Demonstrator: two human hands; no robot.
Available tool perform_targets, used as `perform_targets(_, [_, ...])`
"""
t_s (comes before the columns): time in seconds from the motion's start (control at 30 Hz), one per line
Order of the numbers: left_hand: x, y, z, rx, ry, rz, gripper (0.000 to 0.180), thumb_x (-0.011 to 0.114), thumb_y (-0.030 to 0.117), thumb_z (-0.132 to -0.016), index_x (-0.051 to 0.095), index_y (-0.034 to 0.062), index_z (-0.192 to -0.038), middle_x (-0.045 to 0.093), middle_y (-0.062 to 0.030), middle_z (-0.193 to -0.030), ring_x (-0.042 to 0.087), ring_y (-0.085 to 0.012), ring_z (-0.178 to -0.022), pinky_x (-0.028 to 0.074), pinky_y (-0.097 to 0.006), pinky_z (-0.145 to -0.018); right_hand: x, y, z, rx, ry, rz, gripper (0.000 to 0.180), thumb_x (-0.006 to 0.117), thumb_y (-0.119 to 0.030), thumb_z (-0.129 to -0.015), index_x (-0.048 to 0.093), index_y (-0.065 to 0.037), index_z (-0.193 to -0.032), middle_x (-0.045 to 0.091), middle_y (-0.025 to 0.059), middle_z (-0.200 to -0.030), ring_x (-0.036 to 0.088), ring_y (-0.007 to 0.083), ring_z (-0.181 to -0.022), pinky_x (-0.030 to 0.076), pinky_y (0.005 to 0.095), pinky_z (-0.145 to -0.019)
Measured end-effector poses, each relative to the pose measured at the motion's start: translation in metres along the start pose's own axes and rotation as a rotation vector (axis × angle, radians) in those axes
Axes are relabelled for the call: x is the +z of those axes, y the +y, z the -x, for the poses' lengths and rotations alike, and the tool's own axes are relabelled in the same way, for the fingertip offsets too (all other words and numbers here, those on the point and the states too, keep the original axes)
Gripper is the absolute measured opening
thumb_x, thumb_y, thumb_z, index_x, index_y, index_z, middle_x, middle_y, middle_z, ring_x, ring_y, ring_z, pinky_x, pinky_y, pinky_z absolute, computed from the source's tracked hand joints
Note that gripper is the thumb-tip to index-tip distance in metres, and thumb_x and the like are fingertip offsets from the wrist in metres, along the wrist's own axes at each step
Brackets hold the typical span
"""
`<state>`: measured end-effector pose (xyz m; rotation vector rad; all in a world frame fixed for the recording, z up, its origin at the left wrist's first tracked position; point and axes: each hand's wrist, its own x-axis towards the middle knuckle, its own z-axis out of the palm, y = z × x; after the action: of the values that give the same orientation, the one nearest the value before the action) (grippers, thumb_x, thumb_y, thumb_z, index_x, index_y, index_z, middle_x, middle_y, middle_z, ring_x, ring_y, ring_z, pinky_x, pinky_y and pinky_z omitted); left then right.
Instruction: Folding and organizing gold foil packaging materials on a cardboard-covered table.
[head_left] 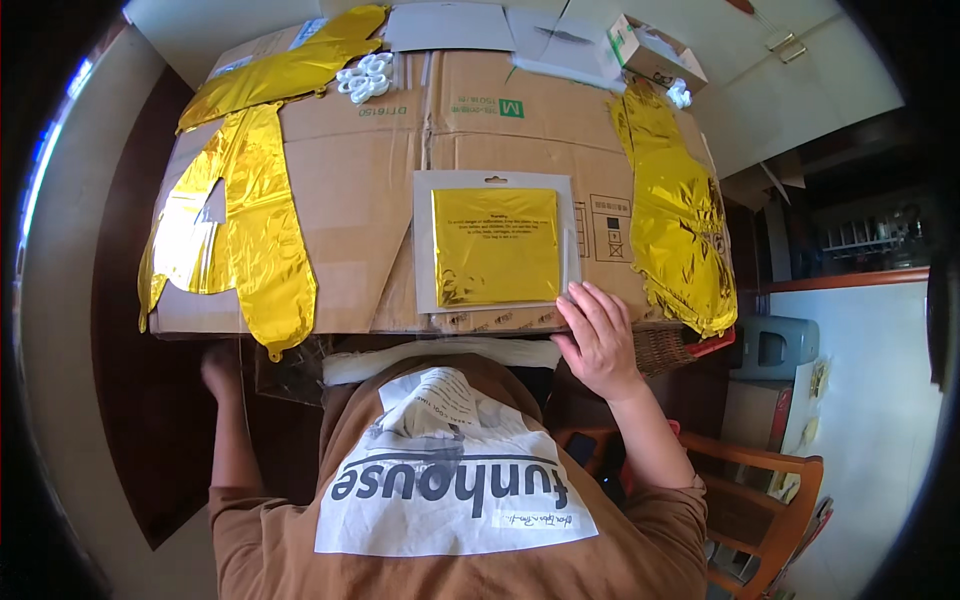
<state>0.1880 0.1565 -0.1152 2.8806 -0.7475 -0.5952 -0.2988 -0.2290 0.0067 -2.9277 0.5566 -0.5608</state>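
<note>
A flat clear package with a pale border (424, 240) lies on the cardboard box, with a folded gold foil balloon (496, 270) inside it. My right hand (600, 340) is at the package's lower right corner, fingers stretched out and thumb apart, fingertips touching the edge. Down beside the box's near left side is my left hand (222, 370); its fingers are partly hidden and too unclear to read. A flat, uninflated gold foil balloon shaped like a letter A (260, 220) hangs over the near left edge. Another crumpled gold balloon (680, 220) covers the right side.
The large cardboard box (350, 220) serves as the work surface. At its back lie more gold foil (280, 75), white rings (366, 78), a grey-white sheet (450, 27) and a small open carton (655, 55). A wooden chair (760, 460) and grey stool (775, 345) stand right.
</note>
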Motion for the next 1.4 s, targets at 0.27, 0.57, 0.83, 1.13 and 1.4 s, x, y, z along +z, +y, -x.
perform_targets(0.27, [-0.079,0.214,0.131,1.132,0.246,0.268,0.028,0.087,0.016,-0.071,0.068,0.0087,-0.090,0.064,-0.0078,-0.085,0.064,-0.0307,-0.078,0.052,-0.044,-0.074,0.006,-0.002,0.003,0.011,0.079,0.081,0.062,0.082,-0.014,-0.075,0.061,-0.008,-0.132,0.060,0.0121,-0.137,0.057,0.0311,-0.127,0.041,0.0493,-0.110])
perform_targets(0.57, [-0.033,0.279,0.071,1.508,0.430,0.169,0.040,0.081,0.013,-0.077,0.071,0.0044,-0.114,0.069,-0.0105,-0.123,0.063,-0.0288,-0.122,0.051,-0.048,-0.103,0.010,-0.005,0.016,-0.048,0.216,0.202,0.036,0.080,-0.020,-0.082,0.070,-0.010,-0.116,0.068,0.0073,-0.120,0.064,0.0266,-0.114,0.040,0.0520,-0.108])
perform_targets(0.83, [-0.031,0.287,0.086,1.343,0.476,0.253,0.025,0.086,0.020,-0.074,0.076,0.0140,-0.096,0.073,-0.0009,-0.107,0.068,-0.0223,-0.107,0.023,-0.057,-0.121,-0.007,-0.004,0.000,0.071,0.156,-0.028,0.028,0.084,-0.017,-0.077,0.071,-0.013,-0.102,0.069,0.0008,-0.106,0.065,0.0225,-0.098,0.042,0.0497,-0.105])
perform_targets(1.13, [-0.051,0.308,0.094,0.965,0.181,0.332,0.011,0.079,0.016,-0.079,0.070,0.0104,-0.077,0.064,-0.0039,-0.105,0.052,-0.0316,-0.127,0.008,-0.062,-0.121,-0.020,0.004,-0.030,0.534,-0.105,-0.463,0.015,0.081,-0.015,-0.080,0.070,-0.006,-0.077,0.068,0.0091,-0.086,0.066,0.0298,-0.081,0.052,0.0412,-0.082])
perform_targets(1.4, [-0.053,0.314,0.098,0.845,0.238,0.214,0.049,0.076,0.013,-0.075,0.060,0.0079,-0.121,0.052,-0.0157,-0.129,0.040,-0.0412,-0.136,0.014,-0.063,-0.120,-0.041,0.019,-0.065,0.732,-0.425,-0.240,0.047,0.086,-0.034,-0.075,0.064,0.001,-0.098,0.068,0.0197,-0.082,0.069,0.0367,-0.082,0.054,0.0425,-0.075])
